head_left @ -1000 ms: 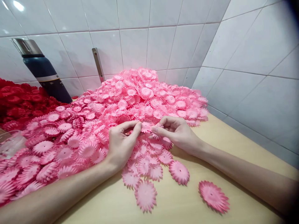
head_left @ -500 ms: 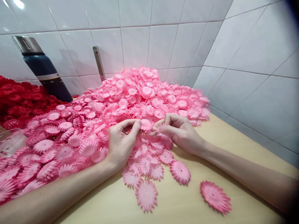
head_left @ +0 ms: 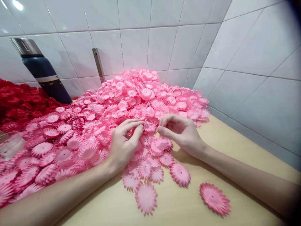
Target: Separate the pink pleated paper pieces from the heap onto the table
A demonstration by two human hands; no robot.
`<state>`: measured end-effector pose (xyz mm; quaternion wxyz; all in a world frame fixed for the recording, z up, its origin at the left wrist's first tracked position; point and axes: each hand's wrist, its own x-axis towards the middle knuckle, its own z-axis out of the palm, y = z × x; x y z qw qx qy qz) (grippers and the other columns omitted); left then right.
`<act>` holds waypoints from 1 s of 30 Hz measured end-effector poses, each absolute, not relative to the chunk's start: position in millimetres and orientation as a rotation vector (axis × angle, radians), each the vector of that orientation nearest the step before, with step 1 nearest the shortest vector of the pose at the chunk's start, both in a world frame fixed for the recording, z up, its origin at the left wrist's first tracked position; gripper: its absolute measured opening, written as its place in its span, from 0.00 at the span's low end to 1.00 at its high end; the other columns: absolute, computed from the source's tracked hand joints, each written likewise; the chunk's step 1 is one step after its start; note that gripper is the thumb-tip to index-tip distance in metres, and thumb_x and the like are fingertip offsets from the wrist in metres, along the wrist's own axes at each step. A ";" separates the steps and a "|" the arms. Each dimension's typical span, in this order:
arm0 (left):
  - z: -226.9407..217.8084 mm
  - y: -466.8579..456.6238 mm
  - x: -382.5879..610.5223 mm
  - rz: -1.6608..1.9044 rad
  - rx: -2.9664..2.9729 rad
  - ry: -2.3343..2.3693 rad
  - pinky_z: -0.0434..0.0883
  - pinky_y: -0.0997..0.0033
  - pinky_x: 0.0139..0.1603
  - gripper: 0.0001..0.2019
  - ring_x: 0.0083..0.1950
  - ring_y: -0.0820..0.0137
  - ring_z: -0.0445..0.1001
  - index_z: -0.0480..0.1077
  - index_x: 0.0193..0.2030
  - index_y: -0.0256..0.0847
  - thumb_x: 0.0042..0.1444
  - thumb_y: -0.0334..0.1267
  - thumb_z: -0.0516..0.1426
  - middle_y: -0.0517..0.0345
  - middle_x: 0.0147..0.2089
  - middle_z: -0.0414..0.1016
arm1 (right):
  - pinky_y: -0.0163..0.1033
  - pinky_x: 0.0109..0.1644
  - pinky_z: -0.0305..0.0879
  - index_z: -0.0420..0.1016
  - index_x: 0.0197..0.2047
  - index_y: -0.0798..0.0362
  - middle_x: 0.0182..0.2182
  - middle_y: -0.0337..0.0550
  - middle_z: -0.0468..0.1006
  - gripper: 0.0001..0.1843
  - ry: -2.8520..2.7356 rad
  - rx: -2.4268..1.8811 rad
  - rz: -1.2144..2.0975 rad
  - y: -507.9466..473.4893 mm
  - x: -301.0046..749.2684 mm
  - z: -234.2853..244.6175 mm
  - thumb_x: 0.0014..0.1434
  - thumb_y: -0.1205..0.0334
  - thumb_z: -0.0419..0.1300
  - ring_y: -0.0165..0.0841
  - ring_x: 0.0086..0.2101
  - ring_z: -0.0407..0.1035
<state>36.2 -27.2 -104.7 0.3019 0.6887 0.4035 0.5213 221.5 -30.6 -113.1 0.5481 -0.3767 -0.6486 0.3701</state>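
My left hand (head_left: pixel 124 142) is over the front of a heap of pink artificial flower petals (head_left: pixel 131 102), round discs with scalloped edges. Its thumb and fingers are closed at the edge of one pink petal disc (head_left: pixel 149 126). Just to the right, my right hand (head_left: pixel 182 133) has its fingers curled and its thumb slightly apart from them. Nothing shows between those fingertips. Below the hands, several loose petals overlap on the table, with a single darker pink petal (head_left: pixel 180 174) and another (head_left: pixel 215 199) lying apart to the right.
A dark blue bottle (head_left: pixel 47 73) with a metal cap stands behind the heap at left, beside a pile of red petals (head_left: pixel 23 105). Clear plastic (head_left: pixel 11 146) lies at the left edge. White tiled walls bound the wooden table (head_left: pixel 235 163) behind and at right.
My right hand's thumb and fingers have parted, and the blurred pale petal at its fingertips is gone from them. The left hand has stayed nearly in place, its petal now tilted. The view shifted slightly.
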 end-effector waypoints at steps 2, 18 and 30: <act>-103.5 -29.9 37.0 1.356 1.931 1.037 0.76 0.76 0.32 0.08 0.45 0.66 0.77 0.79 0.38 0.38 0.55 0.31 0.58 0.49 0.44 0.78 | 0.39 0.34 0.66 0.74 0.31 0.52 0.29 0.41 0.74 0.09 -1.614 -0.931 0.842 -31.5 221.8 -113.9 0.51 0.58 0.68 0.32 0.30 0.67; -105.5 -34.3 39.6 1.418 2.165 0.911 0.79 0.72 0.40 0.09 0.42 0.68 0.77 0.78 0.41 0.29 0.54 0.27 0.58 0.44 0.43 0.77 | 0.36 0.36 0.70 0.76 0.28 0.54 0.29 0.42 0.79 0.07 -1.512 -0.964 0.976 -27.8 221.9 -117.8 0.49 0.62 0.69 0.31 0.31 0.72; -104.0 -33.8 40.5 1.346 2.115 0.920 0.79 0.75 0.38 0.08 0.40 0.70 0.77 0.78 0.39 0.30 0.54 0.27 0.59 0.45 0.42 0.76 | 0.32 0.38 0.72 0.59 0.28 0.51 0.26 0.36 0.82 0.22 -1.319 -0.834 1.219 -27.3 222.6 -118.8 0.44 0.71 0.72 0.29 0.31 0.77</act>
